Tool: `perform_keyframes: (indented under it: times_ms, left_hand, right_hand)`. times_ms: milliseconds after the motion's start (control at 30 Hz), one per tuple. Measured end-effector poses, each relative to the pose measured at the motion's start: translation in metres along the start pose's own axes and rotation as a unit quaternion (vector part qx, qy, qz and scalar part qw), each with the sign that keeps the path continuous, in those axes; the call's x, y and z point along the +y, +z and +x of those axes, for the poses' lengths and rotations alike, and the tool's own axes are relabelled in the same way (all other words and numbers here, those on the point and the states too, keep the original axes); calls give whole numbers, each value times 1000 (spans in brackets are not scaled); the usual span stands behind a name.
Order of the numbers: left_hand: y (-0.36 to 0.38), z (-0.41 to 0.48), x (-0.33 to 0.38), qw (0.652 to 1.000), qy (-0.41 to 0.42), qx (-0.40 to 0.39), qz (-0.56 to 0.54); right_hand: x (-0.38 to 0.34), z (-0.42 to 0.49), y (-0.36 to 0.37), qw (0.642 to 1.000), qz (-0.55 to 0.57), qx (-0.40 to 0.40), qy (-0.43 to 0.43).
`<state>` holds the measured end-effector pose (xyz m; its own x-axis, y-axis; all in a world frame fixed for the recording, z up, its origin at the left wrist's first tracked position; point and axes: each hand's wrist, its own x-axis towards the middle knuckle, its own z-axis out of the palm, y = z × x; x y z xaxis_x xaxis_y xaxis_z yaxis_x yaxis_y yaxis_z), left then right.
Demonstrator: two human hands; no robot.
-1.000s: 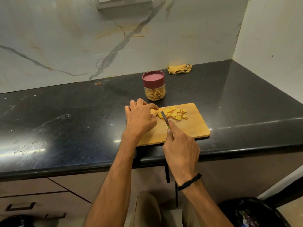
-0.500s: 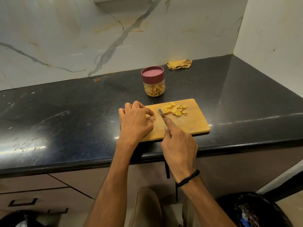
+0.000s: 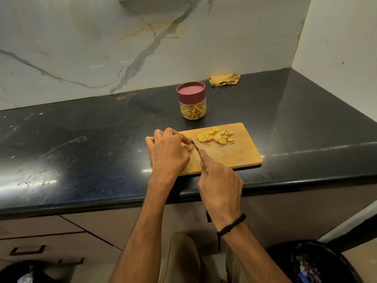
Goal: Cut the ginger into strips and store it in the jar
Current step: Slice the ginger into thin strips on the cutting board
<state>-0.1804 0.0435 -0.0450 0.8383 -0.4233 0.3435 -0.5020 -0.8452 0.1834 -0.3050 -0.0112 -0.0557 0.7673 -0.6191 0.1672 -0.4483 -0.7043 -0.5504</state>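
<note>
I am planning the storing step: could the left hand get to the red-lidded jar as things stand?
Likely yes. The jar stands just beyond the cutting board, with nothing between it and the left hand. But that hand holds ginger beside the knife and must let go first.

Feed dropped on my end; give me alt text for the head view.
The left hand pins a ginger piece on a wooden cutting board while the right hand holds a knife right beside it. A pile of ginger slices lies further right on the board; behind it, on the black counter, stands a lidded jar of ginger strips.
</note>
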Motion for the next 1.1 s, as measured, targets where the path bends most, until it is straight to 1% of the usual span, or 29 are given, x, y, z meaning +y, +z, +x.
perform_keyframes:
  times_ms: [367, 600, 800, 933, 1100]
  left_hand:
    - [4, 1, 8, 1000, 0, 15, 19]
    - [5, 2, 12, 999, -31, 28, 13]
    - [6, 0, 10, 999, -42, 28, 3]
    - [5, 0, 11, 998, -59, 14, -14]
    - [5, 2, 10, 996, -77, 4, -35]
  right_hand:
    - [-8, 2, -3, 998, -54, -35, 8]
    - [-14, 3, -2, 996, -51, -68, 21]
    - [-3, -32, -15, 995, -71, -55, 36]
    - [1, -23, -26, 998, -29, -42, 43]
    - [-4, -6, -20, 999, 1, -20, 34]
